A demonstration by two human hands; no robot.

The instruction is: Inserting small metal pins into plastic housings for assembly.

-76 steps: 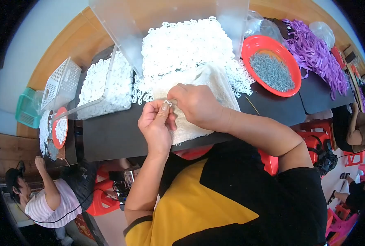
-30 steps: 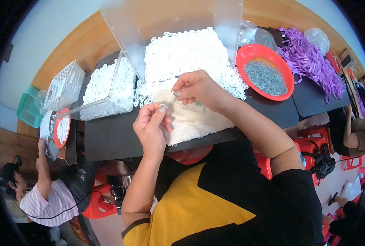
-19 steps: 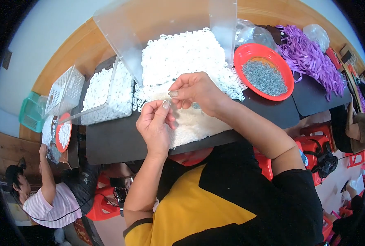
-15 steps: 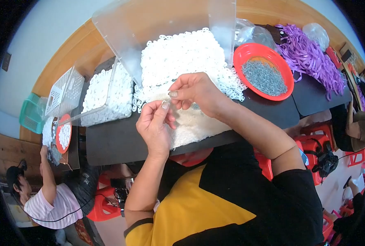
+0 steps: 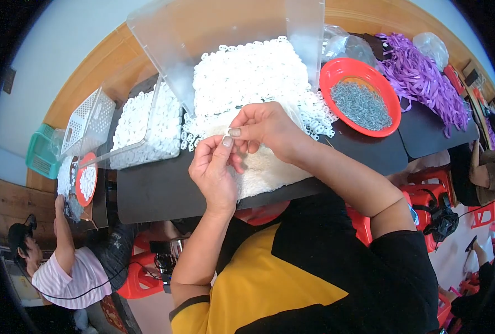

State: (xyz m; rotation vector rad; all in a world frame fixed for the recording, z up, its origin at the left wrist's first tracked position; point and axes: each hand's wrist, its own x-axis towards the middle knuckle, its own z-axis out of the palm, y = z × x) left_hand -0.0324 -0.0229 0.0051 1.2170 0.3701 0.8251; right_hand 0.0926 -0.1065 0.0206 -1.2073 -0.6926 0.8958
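My left hand [image 5: 215, 172] and my right hand [image 5: 269, 131] meet above a cream towel [image 5: 272, 172] on the dark table. Thumb and fingers of each are pinched, and the fingertips come together. Whatever lies between them is too small and too covered to name. Behind the hands, small white plastic pieces with holes [image 5: 250, 72] form a big heap in a clear plastic bin [image 5: 172, 67] that opens towards me. Some have spilled onto the table around the towel. To the right, a red bowl [image 5: 376, 129] holds many small grey metal parts [image 5: 361, 106].
A second clear bin of white pieces [image 5: 147, 131] stands left, beyond it a white basket [image 5: 89, 122] and a green basket [image 5: 40, 156]. Purple ribbons [image 5: 425, 83] lie at the far right. A co-worker [image 5: 72, 273] at the left reaches towards another red bowl [image 5: 86, 200].
My hands have drawn closer, so that the pinched fingertips, slightly apart before, now meet. Both have shifted a little to the right.
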